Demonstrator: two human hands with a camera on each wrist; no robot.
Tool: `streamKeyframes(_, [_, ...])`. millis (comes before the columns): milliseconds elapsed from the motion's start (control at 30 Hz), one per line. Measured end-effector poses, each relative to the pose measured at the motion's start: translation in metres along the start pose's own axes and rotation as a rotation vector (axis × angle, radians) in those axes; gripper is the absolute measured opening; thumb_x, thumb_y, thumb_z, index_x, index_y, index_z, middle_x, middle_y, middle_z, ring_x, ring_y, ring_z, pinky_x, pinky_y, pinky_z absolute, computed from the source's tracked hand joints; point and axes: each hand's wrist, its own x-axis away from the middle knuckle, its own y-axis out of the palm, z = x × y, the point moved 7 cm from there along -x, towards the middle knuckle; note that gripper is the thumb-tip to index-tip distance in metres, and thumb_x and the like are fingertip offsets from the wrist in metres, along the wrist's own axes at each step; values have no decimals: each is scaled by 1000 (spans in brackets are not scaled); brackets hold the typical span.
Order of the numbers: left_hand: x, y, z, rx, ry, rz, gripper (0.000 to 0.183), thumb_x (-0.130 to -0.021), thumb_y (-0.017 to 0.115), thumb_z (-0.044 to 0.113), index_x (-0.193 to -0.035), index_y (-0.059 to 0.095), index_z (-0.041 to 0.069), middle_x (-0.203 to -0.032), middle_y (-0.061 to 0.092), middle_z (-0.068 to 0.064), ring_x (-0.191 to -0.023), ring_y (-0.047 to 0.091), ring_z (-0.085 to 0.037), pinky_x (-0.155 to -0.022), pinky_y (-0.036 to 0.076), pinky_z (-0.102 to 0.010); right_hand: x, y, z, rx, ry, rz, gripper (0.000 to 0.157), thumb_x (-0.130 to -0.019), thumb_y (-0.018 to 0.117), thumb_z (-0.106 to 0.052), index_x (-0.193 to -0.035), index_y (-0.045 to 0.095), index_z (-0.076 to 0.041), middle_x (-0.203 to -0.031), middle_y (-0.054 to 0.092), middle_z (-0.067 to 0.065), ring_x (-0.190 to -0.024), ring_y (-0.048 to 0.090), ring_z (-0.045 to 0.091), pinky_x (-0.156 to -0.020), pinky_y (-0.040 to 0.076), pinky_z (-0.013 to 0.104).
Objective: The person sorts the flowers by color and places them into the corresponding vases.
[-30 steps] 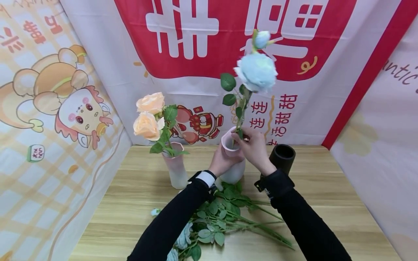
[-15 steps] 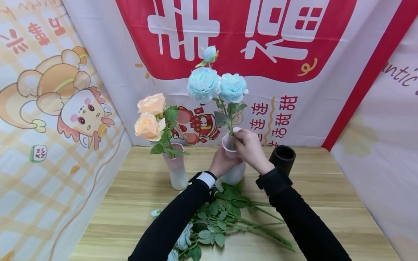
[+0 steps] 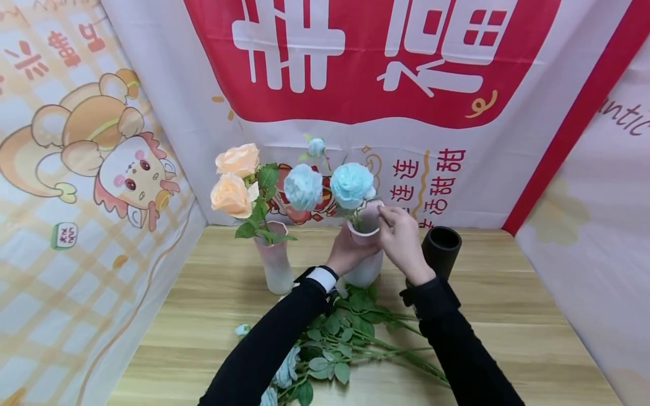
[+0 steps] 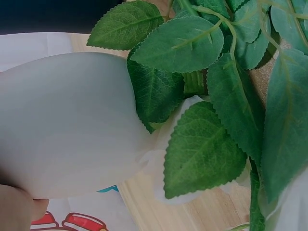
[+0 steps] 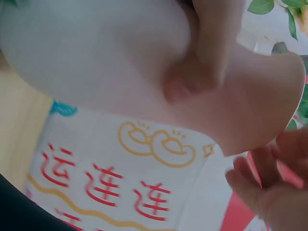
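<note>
My left hand [image 3: 350, 248] grips the neck of a pink-and-white vase [image 3: 364, 273], tilted a little with its mouth facing up. From its mouth lean light-blue artificial flowers [image 3: 352, 185], two blooms and a bud, toward the left. My right hand [image 3: 401, 239] is at the right side of the rim; in the right wrist view its fingertips [image 5: 245, 187] are loosely bent beside the rim, with no stem seen between them. The left wrist view shows the vase's white belly [image 4: 72, 120] and part of my left hand [image 4: 19, 209].
A second vase [image 3: 276, 265] with peach roses [image 3: 233, 194] stands to the left. A black cylindrical vase [image 3: 442, 251] stands right, behind my right wrist. Green-leaved stems [image 3: 350, 338] with blue blooms [image 3: 288, 366] lie in front on the wooden table [image 3: 508, 316]. Printed cloth hangs behind.
The blue flowers have swung left and sunk lower into the vase. My right hand has let go of the stem and shifted slightly right along the rim; my left hand keeps its grip.
</note>
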Motion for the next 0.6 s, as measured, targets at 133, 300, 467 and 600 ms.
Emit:
streamKeyframes(133, [0, 0, 4, 0, 44, 7, 92, -74, 84, 34, -148, 34, 16, -134, 53, -1, -119, 53, -16, -96, 45, -37, 22, -13, 3, -63, 62, 162, 30, -93, 60, 3, -123, 65, 6, -107, 67, 17, -102, 62, 28, -83, 49, 43])
streamKeyframes(300, [0, -1, 4, -4, 62, 29, 85, -74, 83, 34, -145, 39, 17, -128, 57, 1, -113, 56, -14, -92, 48, -36, 45, -24, 0, -119, 86, 241, 27, -93, 61, 3, -119, 68, 2, -108, 66, 13, -103, 61, 23, -91, 49, 36])
streamKeyframes(467, [3, 2, 0, 16, 43, 14, 83, -73, 83, 34, -143, 41, 18, -124, 58, 3, -109, 57, -13, -89, 49, -35, 68, -27, 3, -147, 159, 234, 20, -93, 62, 3, -112, 70, 3, -104, 68, 11, -99, 63, 20, -85, 52, 35])
streamKeyframes(600, [2, 0, 3, -3, 43, 15, 83, -73, 83, 33, -143, 40, 18, -124, 58, 3, -108, 57, -12, -89, 49, -34, 81, -26, 4, -123, 186, 181, 16, -93, 64, -1, -108, 71, 1, -101, 68, 9, -91, 64, 18, -74, 53, 30])
